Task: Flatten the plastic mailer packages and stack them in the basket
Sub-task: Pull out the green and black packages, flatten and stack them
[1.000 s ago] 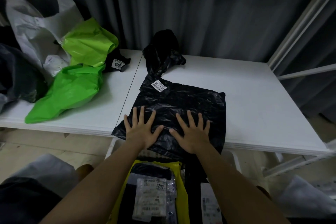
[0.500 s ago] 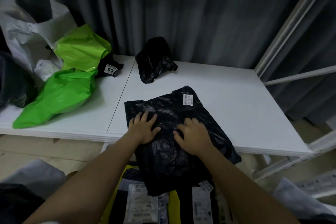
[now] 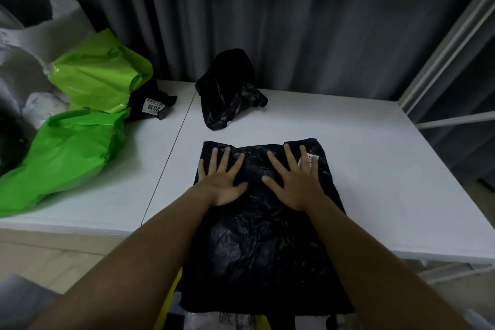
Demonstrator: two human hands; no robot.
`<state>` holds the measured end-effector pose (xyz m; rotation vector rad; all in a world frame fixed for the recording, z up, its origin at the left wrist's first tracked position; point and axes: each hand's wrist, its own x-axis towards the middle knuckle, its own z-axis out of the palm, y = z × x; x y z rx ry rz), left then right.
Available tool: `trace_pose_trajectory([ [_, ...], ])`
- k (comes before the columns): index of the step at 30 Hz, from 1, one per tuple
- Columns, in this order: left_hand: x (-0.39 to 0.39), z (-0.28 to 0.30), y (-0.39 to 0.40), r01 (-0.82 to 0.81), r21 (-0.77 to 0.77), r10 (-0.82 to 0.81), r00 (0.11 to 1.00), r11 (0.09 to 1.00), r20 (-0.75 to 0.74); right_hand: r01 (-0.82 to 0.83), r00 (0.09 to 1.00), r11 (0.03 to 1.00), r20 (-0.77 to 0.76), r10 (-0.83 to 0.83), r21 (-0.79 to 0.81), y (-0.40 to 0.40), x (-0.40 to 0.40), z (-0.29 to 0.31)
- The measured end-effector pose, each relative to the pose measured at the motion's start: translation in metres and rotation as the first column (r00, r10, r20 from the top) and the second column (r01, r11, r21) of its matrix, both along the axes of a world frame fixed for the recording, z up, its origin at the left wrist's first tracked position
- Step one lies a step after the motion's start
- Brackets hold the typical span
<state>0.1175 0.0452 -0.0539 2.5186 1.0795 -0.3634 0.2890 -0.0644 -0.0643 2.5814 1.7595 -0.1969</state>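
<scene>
A black plastic mailer (image 3: 262,244) lies spread flat on the white table (image 3: 375,195), its near end hanging over the front edge. My left hand (image 3: 223,179) and my right hand (image 3: 296,179) press on its far half, palms down and fingers spread. My right fingers partly cover a white label (image 3: 310,162) near the mailer's far right corner. A crumpled black mailer (image 3: 227,88) sits farther back on the table. Below the table edge, stacked mailers with labels (image 3: 235,320) and a yellow one (image 3: 167,311) show under the hanging end; the basket itself is hidden.
At the left lie two bright green mailers (image 3: 69,153) (image 3: 101,72), a small black package with a "2018" label (image 3: 154,106), and white bags (image 3: 40,43). Dark curtains hang behind the table. A white metal frame (image 3: 442,56) stands at the right.
The black mailer has been turned and pulled straight, hanging further over the front edge. Both hands went from curled on its middle to flat and spread on its far half.
</scene>
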Motion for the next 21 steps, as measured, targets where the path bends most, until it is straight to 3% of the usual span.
trace_pose_trajectory([
  [7, 0.026, -0.005, 0.026, -0.081, 0.044, 0.085, 0.993, 0.996, -0.078, 0.140, 0.984, 0.982, -0.094, -0.152, -0.128, 0.016, 0.025, -0.009],
  [12, 0.034, -0.006, 0.030, -0.157, 0.034, 0.159, 0.984, 0.987, -0.082, 0.198, 0.974, 0.971, -0.088, -0.210, -0.135, 0.022, 0.030, -0.009],
  [21, 0.027, -0.001, 0.010, -0.128, 0.133, 0.140, 0.987, 0.983, -0.085, 0.225, 0.968, 0.963, -0.080, -0.238, -0.148, 0.026, 0.028, -0.007],
])
